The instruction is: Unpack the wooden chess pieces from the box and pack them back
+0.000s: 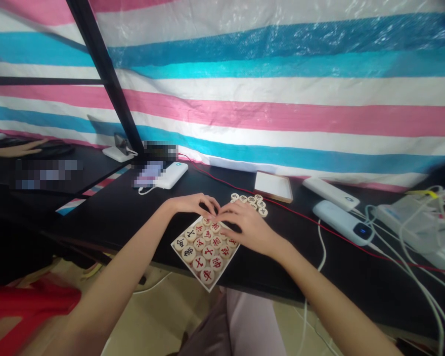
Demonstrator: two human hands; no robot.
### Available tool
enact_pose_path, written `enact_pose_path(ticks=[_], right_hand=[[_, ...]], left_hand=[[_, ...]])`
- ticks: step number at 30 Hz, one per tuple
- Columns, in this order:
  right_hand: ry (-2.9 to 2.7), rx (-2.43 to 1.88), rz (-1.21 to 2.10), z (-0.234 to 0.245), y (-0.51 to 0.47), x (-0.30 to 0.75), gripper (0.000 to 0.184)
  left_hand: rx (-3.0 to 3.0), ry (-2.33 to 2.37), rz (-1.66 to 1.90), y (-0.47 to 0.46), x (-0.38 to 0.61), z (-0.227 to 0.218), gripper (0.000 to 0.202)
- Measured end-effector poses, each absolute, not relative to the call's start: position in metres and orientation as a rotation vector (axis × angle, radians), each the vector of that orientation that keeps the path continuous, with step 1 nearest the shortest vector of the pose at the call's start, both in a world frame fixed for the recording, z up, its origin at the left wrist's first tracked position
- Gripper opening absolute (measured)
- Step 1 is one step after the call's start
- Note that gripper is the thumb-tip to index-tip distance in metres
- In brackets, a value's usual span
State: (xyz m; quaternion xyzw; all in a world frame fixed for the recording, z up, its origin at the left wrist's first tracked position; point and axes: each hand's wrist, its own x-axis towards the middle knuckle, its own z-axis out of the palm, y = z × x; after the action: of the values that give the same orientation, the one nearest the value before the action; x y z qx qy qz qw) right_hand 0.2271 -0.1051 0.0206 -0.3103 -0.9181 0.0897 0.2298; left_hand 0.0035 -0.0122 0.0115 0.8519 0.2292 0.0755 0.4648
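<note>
A square white box is turned cornerwise at the table's front edge, filled with rows of round xiangqi pieces. Most show red characters; several on the left side are black. My left hand is at the box's far corner, its fingers bent and closed. From the right, my right hand curls over the same corner, covering some pieces. Fingertips of both hands meet there; whatever lies between them is hidden. Just behind my right hand, several loose xiangqi pieces with dark characters lie on the table.
A shallow white lid or tray lies behind the loose pieces. Power banks and tangled white cables are at right. A red cable crosses the black table. A white power bank lies left; another person's hand shows far left.
</note>
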Motion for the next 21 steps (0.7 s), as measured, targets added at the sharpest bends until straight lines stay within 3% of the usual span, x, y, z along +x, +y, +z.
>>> enact_pose_path(ticks=[6, 16, 21], right_hand=[[-2.731, -0.549, 0.319, 0.014, -0.128, 0.200, 0.044], [-2.704, -0.595, 0.390, 0.014, -0.128, 0.199, 0.020], [-2.678, -0.644, 0.302, 0.015, -0.131, 0.195, 0.035]], left_hand=[[2.239, 0.555, 0.182, -0.016, 0.010, 0.009, 0.017], [2.241, 0.568, 0.187, -0.016, 0.010, 0.009, 0.016], [2.246, 0.559, 0.181, -0.016, 0.010, 0.010, 0.017]])
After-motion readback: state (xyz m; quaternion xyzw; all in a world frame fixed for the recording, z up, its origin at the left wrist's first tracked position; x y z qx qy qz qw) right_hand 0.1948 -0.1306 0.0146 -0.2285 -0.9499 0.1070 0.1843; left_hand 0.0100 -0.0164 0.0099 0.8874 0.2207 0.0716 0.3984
